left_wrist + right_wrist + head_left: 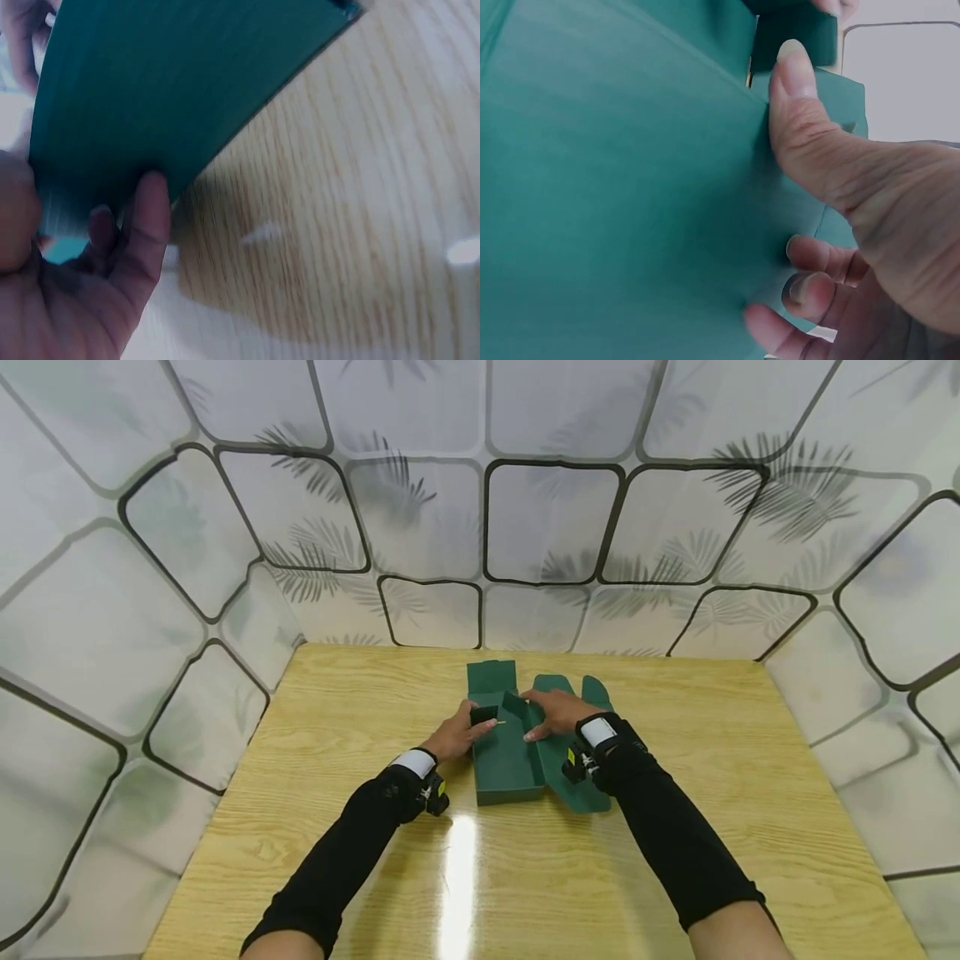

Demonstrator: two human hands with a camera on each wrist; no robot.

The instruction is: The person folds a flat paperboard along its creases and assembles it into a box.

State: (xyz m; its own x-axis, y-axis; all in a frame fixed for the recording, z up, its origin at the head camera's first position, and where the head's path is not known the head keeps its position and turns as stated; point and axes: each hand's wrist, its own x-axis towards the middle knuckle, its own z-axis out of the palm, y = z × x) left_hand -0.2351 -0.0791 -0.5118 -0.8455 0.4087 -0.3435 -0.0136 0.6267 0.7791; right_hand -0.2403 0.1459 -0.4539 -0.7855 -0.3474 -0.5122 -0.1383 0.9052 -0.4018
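A dark green cardboard box (pixel 508 764) lies partly unfolded on the table. My left hand (pixel 452 735) grips its left wall near the far end, thumb over the edge and fingers against the outer side wall (pixel 180 90). Across from it, my right hand (pixel 557 712) holds the right side near the far corner. In the right wrist view its thumb lies along a fold and its fingers bend against the green panel (pixel 630 202). Small end flaps (pixel 483 714) stand up between the hands. Beyond them, the far end panel (pixel 491 677) is folded outward.
The box's lid panel (pixel 588 797) spreads out to the right under my right forearm, with rounded tabs (pixel 596 692) at its far end. The wood-grain table (pixel 360 710) meets a patterned curtain (pixel 427 614) at the back and sides.
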